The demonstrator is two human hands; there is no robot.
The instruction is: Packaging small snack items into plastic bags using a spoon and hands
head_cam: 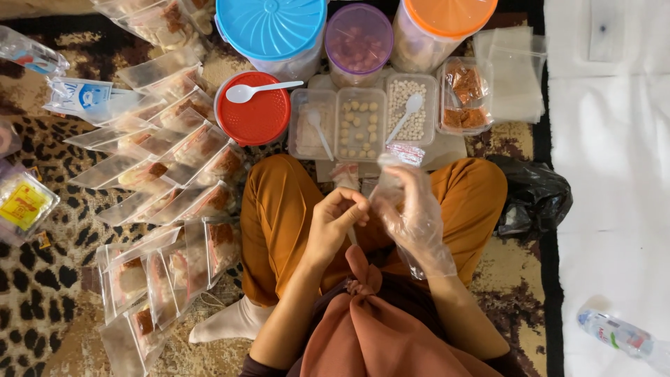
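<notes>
- Starting at the far left, a small yellow-labelled packet [24, 204] lies on the leopard-print carpet [28, 279], with a blue-and-white packet [80, 96] farther up.
- Next come rows of filled clear pouches [174, 150], overlapping like tiles, and a second batch [164, 269] lower down near the person's socked foot [230, 322].
- A red round lid [252, 115] sits beyond them, with a white plastic spoon [258, 90] lying across it; behind it stands a tub with a blue lid [271, 26].
- The person sits cross-legged in orange trousers [279, 216], holding both hands over the lap.
- The left hand [335, 223] is bare, its fingers curled and pinched on the lower edge of a small clear plastic bag [391, 178].
- That bag is held up between the two hands, just in front of the row of clear trays [363, 124], which hold pale round pieces and two more white spoons.
- The right hand [412, 209] wears a loose clear plastic glove, its fingers bent around the bag's upper part.
- Behind the trays stand a purple-lidded jar [359, 36] and an orange-lidded tub [447, 17].
- Farther right lie a stack of empty clear bags [513, 73] and a crumpled black plastic bag [534, 199].
- At the far right, a water bottle [618, 334] lies on a white sheet [614, 174].
</notes>
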